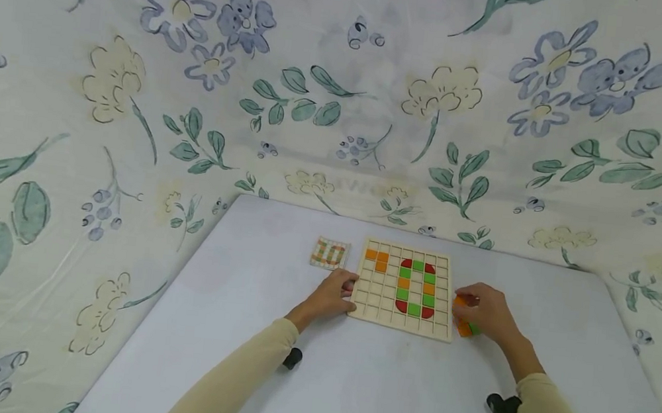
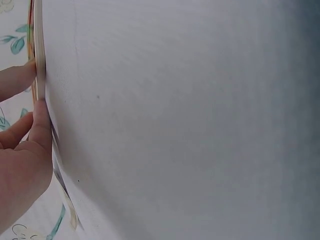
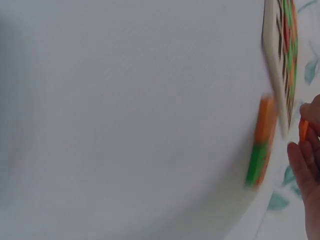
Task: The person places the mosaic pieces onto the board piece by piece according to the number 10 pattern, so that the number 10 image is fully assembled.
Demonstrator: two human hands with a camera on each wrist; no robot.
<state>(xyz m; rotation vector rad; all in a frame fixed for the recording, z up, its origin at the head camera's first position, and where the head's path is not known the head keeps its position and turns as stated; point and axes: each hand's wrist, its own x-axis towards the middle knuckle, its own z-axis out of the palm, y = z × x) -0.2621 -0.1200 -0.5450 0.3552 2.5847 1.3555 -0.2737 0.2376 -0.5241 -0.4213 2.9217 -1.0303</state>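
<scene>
A pale wooden grid board (image 1: 374,298) lies on the table with tiles set in it. Orange tiles (image 1: 382,258) sit at its upper left, and a ring of red, green and orange tiles (image 1: 413,309) fills its right half. My left hand (image 1: 327,294) holds the board's left edge, thumb near the front corner; the left wrist view shows its fingertips (image 2: 31,70) at the rim. Beside the board's right edge, my right hand (image 1: 491,312) pinches an orange tile (image 3: 303,129) between thumb and fingers. Under that hand lie loose orange and green tiles (image 3: 261,145), partly hidden from the head view.
A small pattern card (image 1: 329,253) lies just left of the board's far corner. The white table (image 1: 385,385) meets floral cloth (image 1: 343,141) behind and at the sides. Black wrist devices (image 1: 503,406) show by both sleeves.
</scene>
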